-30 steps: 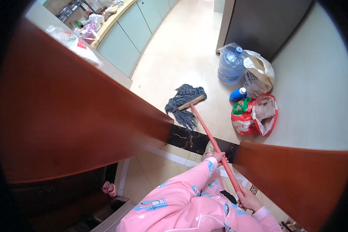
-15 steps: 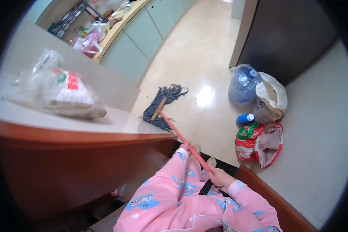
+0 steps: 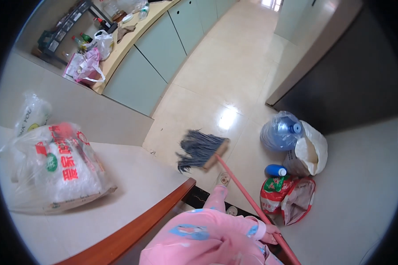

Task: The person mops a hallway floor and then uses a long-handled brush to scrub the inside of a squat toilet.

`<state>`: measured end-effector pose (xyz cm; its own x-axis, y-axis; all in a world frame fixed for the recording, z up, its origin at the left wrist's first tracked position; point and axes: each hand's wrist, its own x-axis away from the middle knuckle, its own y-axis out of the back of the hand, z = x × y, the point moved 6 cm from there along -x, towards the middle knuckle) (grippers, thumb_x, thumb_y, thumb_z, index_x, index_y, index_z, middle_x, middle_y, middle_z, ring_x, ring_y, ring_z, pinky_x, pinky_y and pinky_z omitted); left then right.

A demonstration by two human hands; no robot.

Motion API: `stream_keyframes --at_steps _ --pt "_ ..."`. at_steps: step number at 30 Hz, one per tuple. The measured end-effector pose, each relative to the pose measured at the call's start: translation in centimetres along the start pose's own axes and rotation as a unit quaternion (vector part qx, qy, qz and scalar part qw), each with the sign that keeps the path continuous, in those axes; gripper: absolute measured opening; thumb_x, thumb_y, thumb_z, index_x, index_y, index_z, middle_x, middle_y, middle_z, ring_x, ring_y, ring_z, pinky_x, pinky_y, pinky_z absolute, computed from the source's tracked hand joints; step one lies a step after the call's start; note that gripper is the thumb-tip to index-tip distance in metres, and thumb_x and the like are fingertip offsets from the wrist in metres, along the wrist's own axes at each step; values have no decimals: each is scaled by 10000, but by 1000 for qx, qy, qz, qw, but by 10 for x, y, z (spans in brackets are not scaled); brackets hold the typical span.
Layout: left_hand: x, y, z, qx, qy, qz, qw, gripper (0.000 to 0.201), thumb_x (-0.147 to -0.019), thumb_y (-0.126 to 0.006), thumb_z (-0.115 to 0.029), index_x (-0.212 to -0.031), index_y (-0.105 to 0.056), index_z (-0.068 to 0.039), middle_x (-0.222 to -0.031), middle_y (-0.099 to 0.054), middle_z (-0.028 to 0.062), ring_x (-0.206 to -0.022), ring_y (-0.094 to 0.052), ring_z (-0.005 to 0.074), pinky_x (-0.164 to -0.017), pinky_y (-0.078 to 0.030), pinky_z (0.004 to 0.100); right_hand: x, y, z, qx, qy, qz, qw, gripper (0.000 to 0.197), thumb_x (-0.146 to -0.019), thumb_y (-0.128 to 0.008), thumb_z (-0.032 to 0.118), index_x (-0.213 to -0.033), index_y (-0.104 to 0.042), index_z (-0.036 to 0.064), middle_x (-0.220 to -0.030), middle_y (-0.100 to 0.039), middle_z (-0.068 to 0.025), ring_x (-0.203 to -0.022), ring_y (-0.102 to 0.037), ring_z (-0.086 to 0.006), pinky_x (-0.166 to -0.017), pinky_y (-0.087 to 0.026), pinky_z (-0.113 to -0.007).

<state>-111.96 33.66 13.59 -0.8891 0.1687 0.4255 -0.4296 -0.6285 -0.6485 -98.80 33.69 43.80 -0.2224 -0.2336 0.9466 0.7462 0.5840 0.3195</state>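
Observation:
The mop has dark grey-blue strands spread on the tiled floor, fixed to a wooden block. From that block a pinkish-red mop handle slants down toward the lower right. My left hand, in a pink patterned sleeve, reaches across my body and is closed around the handle. Further down, the handle leaves the picture, and my right hand does not show. A shoe of mine stands close to the mop block.
On the right stand a wrapped blue water jug, a white sack, a blue bottle and a red-and-white bag. A plastic bag sits on the left ledge. Pale green cabinets line the passage beyond.
The mop head has swung right and nearer to me, with its strands now trailing left. My left hand has shifted right and down with the handle. My right hand has left the view.

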Motion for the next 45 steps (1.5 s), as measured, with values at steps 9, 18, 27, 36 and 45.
stream_keyframes --at_steps 9,18,27,36,45 --pt "-20 21 -129 123 -214 -146 958 91 -805 -440 -103 -884 -413 -69 -697 -466 75 -588 -517 233 -541 -485 412 -37 -47 114 40 33 -21 998 455 -850 -557 271 -1223 -460 29 -1123 -498 -107 -1020 -447 -174 -865 -343 -267" --pt "94 47 -320 33 -399 -167 901 98 -793 -402 -71 -732 -443 -5 -593 -477 150 -489 -520 293 -429 -460 448 -143 -85 257 169 496 -64 849 351 -828 -579 270 -1110 -543 64 -788 -528 -42 -693 -484 -137 -612 -391 -261" --pt "340 109 -466 25 -592 -305 746 117 -816 -466 -76 -828 -507 33 -639 -550 130 -507 -566 265 -457 -498 391 -226 -204 438 -7 153 210 966 427 -904 -451 214 -1308 -319 183 -604 -430 -42 -407 -429 -125 -344 -397 -282" --pt "362 149 -423 137 -618 -321 705 244 -820 -401 -39 -1048 -403 47 -700 -514 163 -556 -563 286 -467 -507 425 -238 -197 484 332 291 227 868 424 -901 -422 246 -1287 -339 92 -533 -527 -82 -413 -521 -151 -373 -414 -300" --pt "346 161 -365 447 -529 -42 720 26 -790 -415 -13 -785 -392 -25 -575 -408 84 -488 -433 226 -591 -468 413 -175 -166 551 480 285 313 768 361 -906 -441 299 -1243 -438 171 -612 -540 -51 -479 -512 -153 -421 -412 -279"
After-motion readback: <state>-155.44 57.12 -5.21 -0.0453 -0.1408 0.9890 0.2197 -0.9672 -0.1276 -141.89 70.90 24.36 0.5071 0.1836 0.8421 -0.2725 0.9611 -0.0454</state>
